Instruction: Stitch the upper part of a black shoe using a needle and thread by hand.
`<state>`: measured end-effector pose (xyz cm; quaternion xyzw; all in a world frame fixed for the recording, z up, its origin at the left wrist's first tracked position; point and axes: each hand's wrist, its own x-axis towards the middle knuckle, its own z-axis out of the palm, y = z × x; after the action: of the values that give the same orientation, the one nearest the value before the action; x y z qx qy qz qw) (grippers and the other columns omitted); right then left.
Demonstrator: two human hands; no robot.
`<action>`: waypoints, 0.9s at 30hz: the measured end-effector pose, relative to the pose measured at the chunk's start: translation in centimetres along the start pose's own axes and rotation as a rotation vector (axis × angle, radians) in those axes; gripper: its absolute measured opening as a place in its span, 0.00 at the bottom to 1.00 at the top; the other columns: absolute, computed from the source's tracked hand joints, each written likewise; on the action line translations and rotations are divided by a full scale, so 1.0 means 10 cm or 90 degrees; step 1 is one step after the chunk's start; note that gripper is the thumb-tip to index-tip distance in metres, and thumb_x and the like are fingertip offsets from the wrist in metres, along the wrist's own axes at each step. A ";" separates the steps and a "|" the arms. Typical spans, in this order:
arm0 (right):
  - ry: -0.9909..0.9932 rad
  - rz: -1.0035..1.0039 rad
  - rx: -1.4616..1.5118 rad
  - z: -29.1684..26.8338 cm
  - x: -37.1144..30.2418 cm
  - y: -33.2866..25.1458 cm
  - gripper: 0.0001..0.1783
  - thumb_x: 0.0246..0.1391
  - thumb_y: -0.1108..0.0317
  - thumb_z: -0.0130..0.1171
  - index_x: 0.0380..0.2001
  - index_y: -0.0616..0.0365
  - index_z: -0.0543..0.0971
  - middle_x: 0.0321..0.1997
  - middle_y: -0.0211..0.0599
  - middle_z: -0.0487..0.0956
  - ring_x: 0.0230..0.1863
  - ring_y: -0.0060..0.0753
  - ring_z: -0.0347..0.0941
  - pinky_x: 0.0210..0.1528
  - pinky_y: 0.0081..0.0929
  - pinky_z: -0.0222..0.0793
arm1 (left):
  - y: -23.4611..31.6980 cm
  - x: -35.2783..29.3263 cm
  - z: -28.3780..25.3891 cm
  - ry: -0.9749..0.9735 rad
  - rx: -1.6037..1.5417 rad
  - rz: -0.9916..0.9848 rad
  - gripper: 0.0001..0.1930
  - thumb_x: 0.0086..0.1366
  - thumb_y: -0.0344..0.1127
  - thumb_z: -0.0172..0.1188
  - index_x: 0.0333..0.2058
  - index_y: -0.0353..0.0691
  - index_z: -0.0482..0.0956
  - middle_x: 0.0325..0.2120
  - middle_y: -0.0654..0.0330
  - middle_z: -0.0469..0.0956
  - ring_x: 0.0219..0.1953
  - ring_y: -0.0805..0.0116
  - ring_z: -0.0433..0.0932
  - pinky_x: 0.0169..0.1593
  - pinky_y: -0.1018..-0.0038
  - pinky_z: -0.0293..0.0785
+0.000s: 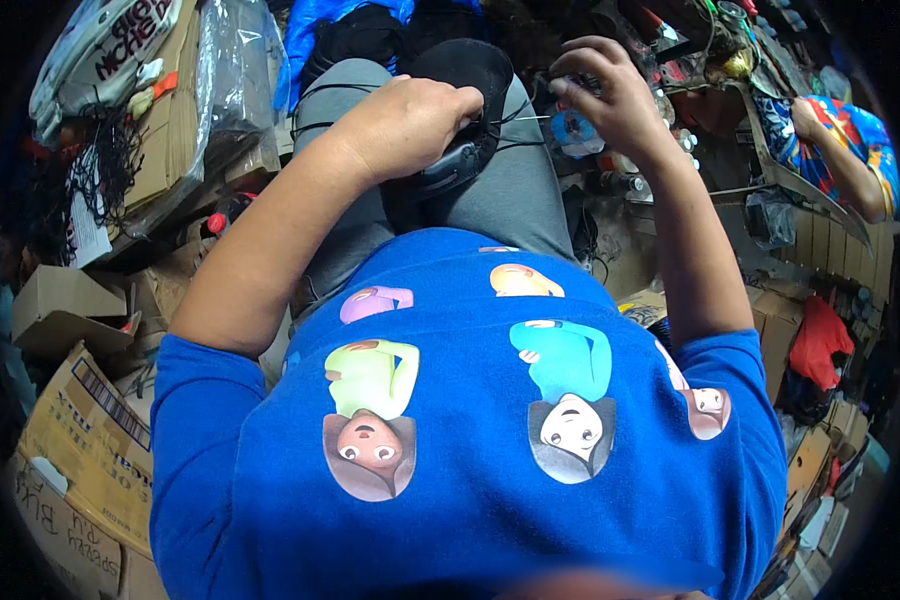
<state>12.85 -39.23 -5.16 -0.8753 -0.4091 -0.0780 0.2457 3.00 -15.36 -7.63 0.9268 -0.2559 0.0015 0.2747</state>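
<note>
A black shoe (pixel 460 170) rests on my lap between my thighs, its dark opening turned up. My left hand (pixel 410 120) is closed on the shoe's near left side, fingertips hidden behind the hand. Dark cord or thread trails around the shoe, and a thin pale strand or needle sticks out from its right side. To the right of the shoe, my right hand (pixel 610 95) is raised, fingers curved and apart from the thumb. A thin dark strand shows by its fingertips; whether they touch it I cannot tell.
Flattened cardboard and plastic wrap (pixel 235 75) lie at the left beside a tangle of black cords (pixel 105 165). Cardboard boxes (pixel 80 300) stand lower left. Small bottles and clutter crowd the right. Another person's arm (pixel 845 165) shows at the far right, near a red bag (pixel 820 342).
</note>
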 end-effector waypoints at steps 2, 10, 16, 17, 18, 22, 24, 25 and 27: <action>-0.145 -0.066 -0.071 -0.01 -0.03 -0.19 0.08 0.49 0.62 0.59 0.31 0.53 0.78 0.38 0.37 0.76 0.42 0.40 0.74 0.45 0.34 0.65 | 0.00 -0.02 -0.02 -0.024 -0.002 -0.031 0.06 0.58 0.29 0.52 0.35 0.37 0.72 0.28 0.49 0.77 0.35 0.48 0.76 0.38 0.58 0.71; -0.245 -0.244 -0.114 0.18 -0.01 -0.25 0.04 0.50 0.68 0.53 0.32 0.49 0.73 0.24 0.34 0.76 0.35 0.39 0.75 0.49 0.37 0.61 | -0.26 -0.30 -0.02 -0.003 -0.032 0.001 0.08 0.56 0.26 0.50 0.36 0.36 0.71 0.29 0.50 0.76 0.37 0.48 0.75 0.39 0.58 0.71; -0.274 0.427 0.162 -0.21 -0.34 0.28 0.06 0.51 0.66 0.61 0.28 0.57 0.77 0.25 0.29 0.76 0.28 0.27 0.71 0.32 0.23 0.66 | -0.24 -1.00 -0.81 0.059 -0.176 -0.386 0.04 0.62 0.27 0.54 0.35 0.35 0.75 0.27 0.64 0.75 0.30 0.75 0.72 0.38 0.79 0.67; -0.170 0.381 0.315 -0.24 -0.29 0.28 0.11 0.53 0.63 0.61 0.31 0.60 0.78 0.26 0.25 0.74 0.31 0.20 0.70 0.34 0.23 0.67 | -0.17 -0.98 -0.90 0.123 -0.284 -0.410 0.04 0.63 0.29 0.55 0.34 0.35 0.76 0.26 0.67 0.71 0.30 0.80 0.67 0.37 0.83 0.65; -0.103 0.368 0.481 -0.24 -0.22 0.22 0.12 0.54 0.62 0.60 0.32 0.61 0.77 0.27 0.27 0.75 0.32 0.21 0.72 0.36 0.24 0.68 | -0.10 -0.91 -1.01 0.164 -0.365 -0.329 0.04 0.64 0.30 0.55 0.33 0.36 0.76 0.27 0.66 0.72 0.30 0.79 0.69 0.37 0.82 0.66; 0.024 0.224 0.978 -0.04 0.22 -0.31 0.16 0.61 0.58 0.52 0.35 0.62 0.76 0.32 0.36 0.77 0.36 0.30 0.74 0.44 0.29 0.70 | 0.33 -0.29 -0.80 0.247 -0.665 0.018 0.07 0.66 0.35 0.53 0.33 0.38 0.73 0.29 0.61 0.77 0.34 0.74 0.76 0.41 0.78 0.72; -0.130 0.167 1.148 -0.02 0.26 -0.58 0.18 0.64 0.56 0.46 0.35 0.61 0.75 0.34 0.39 0.77 0.38 0.35 0.74 0.46 0.31 0.68 | 0.50 -0.23 -0.61 0.070 -0.845 0.031 0.08 0.68 0.36 0.51 0.34 0.38 0.72 0.30 0.61 0.77 0.34 0.73 0.76 0.40 0.77 0.72; -0.235 0.036 1.211 0.00 0.26 -0.63 0.18 0.63 0.55 0.48 0.36 0.60 0.75 0.34 0.40 0.77 0.40 0.35 0.74 0.44 0.32 0.67 | 0.52 -0.25 -0.51 -0.054 -0.910 0.011 0.08 0.68 0.37 0.49 0.35 0.39 0.72 0.30 0.61 0.77 0.33 0.74 0.76 0.39 0.77 0.72; -0.279 0.134 0.707 -0.08 -0.04 -0.58 0.15 0.59 0.57 0.53 0.36 0.60 0.75 0.33 0.40 0.77 0.37 0.35 0.74 0.40 0.32 0.68 | 0.41 -0.45 -0.44 -0.060 -0.525 0.003 0.09 0.67 0.37 0.53 0.34 0.37 0.73 0.25 0.61 0.75 0.29 0.73 0.73 0.35 0.76 0.69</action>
<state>8.23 -36.73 -2.49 -0.6476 -0.3411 0.3542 0.5821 -2.20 -13.91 -2.46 0.7374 -0.2494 -0.1433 0.6112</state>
